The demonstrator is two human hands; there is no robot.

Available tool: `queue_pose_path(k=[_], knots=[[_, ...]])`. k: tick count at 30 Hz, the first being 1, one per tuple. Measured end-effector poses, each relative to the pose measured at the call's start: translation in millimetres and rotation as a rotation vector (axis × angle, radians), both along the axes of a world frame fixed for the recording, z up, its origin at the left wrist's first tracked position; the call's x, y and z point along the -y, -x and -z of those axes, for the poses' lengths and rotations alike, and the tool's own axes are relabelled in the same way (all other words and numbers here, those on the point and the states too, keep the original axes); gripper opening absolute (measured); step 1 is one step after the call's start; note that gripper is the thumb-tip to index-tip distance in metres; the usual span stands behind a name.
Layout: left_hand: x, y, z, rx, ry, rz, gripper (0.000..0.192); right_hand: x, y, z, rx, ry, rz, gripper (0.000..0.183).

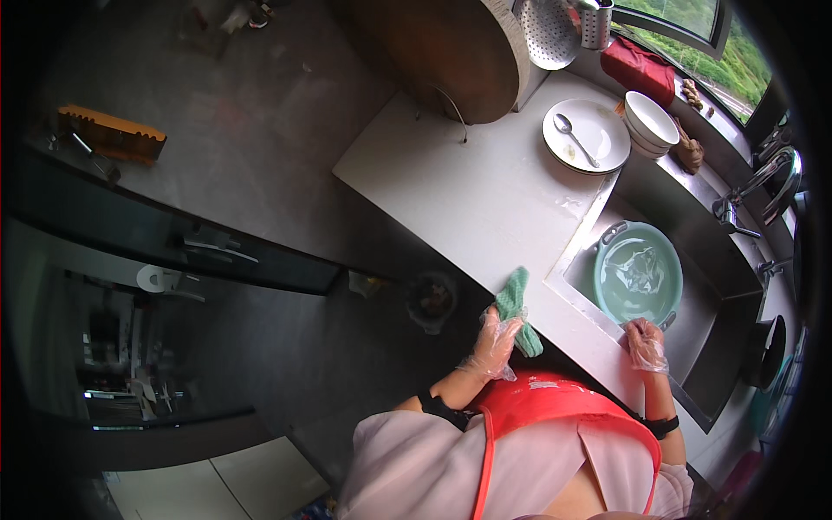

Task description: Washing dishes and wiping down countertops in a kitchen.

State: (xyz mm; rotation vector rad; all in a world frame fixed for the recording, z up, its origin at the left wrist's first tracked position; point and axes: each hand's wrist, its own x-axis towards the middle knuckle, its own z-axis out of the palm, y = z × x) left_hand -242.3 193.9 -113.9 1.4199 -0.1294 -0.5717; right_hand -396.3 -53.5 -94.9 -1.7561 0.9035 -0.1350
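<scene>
My left hand, in a clear plastic glove, grips a folded green cloth at the front edge of the white countertop. My right hand, gloved the same way, has its fingers curled at the near rim of a pale green plastic basin. Its fingertips are hidden, so whether it grips the rim cannot be made out. The basin holds water and stands in a stainless steel sink. Beyond the sink's left corner, stacked white plates carry a metal spoon.
White bowls are stacked near the plates. A chrome faucet rises behind the sink. A large round wooden board stands at the counter's far end, near a perforated metal ladle. A lined bin stands on the floor.
</scene>
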Motion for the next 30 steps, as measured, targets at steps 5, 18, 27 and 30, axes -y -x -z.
queue_pose_path(k=[5, 18, 27, 30], knots=[[20.8, -39.5, -64.0, -0.142, 0.263, 0.196, 0.033, 2.1, 4.4, 8.9, 0.097, -0.142, 0.057, 0.013], [-11.0, -370.9, 20.4, 1.326, -1.035, 0.324, 0.029, 2.7, 6.9, 38.5, 0.020, 0.281, 0.209, 0.012], [74.3, -428.5, 4.2, 1.169, -0.739, 0.440, 0.036, -5.0, 0.8, 35.4, -0.137, 0.564, 0.304, 0.013], [88.3, -412.5, -18.2, 1.188, -0.897, 0.625, 0.039, -6.6, 5.9, 33.8, -0.198, 0.560, 0.344, 0.015]])
